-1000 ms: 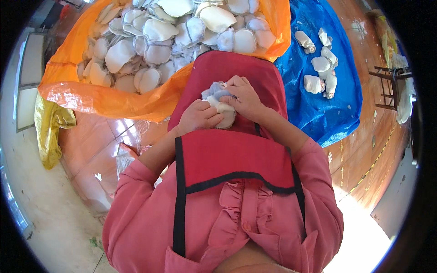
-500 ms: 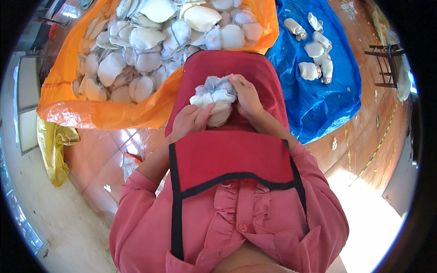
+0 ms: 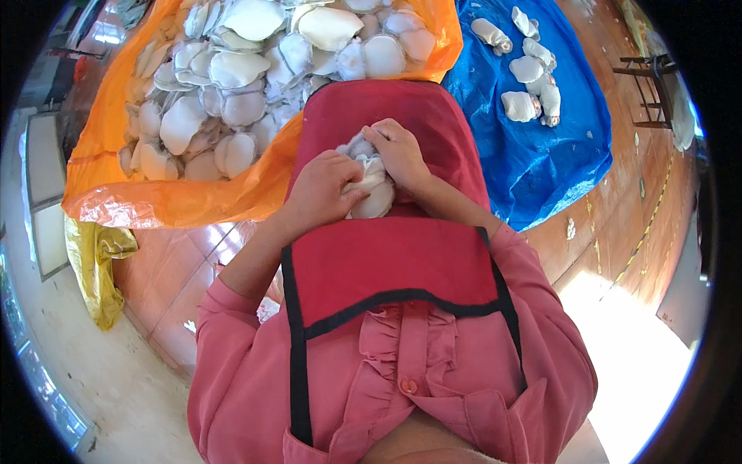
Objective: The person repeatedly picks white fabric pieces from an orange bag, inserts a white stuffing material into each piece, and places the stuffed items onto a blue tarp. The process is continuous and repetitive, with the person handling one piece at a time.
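Observation:
A small sewn piece of off-white cloth with fluffy grey-white plush [image 3: 376,198] rests over the red apron [image 3: 371,100] on my lap. My left hand [image 3: 323,189] is closed on its left side, thumb pressed across the cloth. My right hand [image 3: 398,157] pinches the fluffy upper edge between thumb and fingers. The rounded lower end of the piece shows below my hands; much of its upper part is covered by my fingers.
An orange sheet [image 3: 182,209] ahead on the left bears a heap of similar off-white sewn pieces [image 3: 236,69]. To the right, a blue sheet [image 3: 495,147] holds several rolled white pieces [image 3: 519,106]. A yellow sack [image 3: 94,271] lies at left; a dark stool [image 3: 653,93] stands at far right.
My left hand has moved up and right over the piece, hiding more of it. My right hand has shifted slightly left, still pinching the upper edge.

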Demonstrator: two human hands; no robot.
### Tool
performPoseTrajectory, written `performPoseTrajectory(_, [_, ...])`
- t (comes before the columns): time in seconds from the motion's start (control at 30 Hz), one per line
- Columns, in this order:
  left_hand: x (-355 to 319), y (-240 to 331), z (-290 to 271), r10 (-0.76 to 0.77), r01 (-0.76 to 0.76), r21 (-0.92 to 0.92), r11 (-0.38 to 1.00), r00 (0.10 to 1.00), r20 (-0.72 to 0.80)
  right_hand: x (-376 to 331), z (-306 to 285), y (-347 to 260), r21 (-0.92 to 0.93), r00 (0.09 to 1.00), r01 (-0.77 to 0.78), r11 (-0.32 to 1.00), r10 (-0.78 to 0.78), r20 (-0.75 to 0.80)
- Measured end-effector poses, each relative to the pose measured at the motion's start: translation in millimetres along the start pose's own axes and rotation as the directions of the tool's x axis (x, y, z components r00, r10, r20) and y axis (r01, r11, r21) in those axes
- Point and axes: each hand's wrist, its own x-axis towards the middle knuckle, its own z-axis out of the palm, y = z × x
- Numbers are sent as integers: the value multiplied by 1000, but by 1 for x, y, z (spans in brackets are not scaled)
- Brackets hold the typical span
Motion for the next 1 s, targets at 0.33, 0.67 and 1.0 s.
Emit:
performPoseTrajectory(0.33, [4, 2, 6, -127, 132, 45, 990, 986, -107, 12, -12, 13, 338, 902, -393, 855, 289, 320])
performPoseTrajectory(0.67, [-12, -27, 30, -614, 147, -982, 117, 788, 45, 6, -36, -3, 391, 789, -106, 914, -162, 593])
performPoseTrajectory(1.0, [-26, -41, -12, -397, 547, -835, -56, 755, 521, -8, -14, -4, 215, 696, -116, 970, -75, 714])
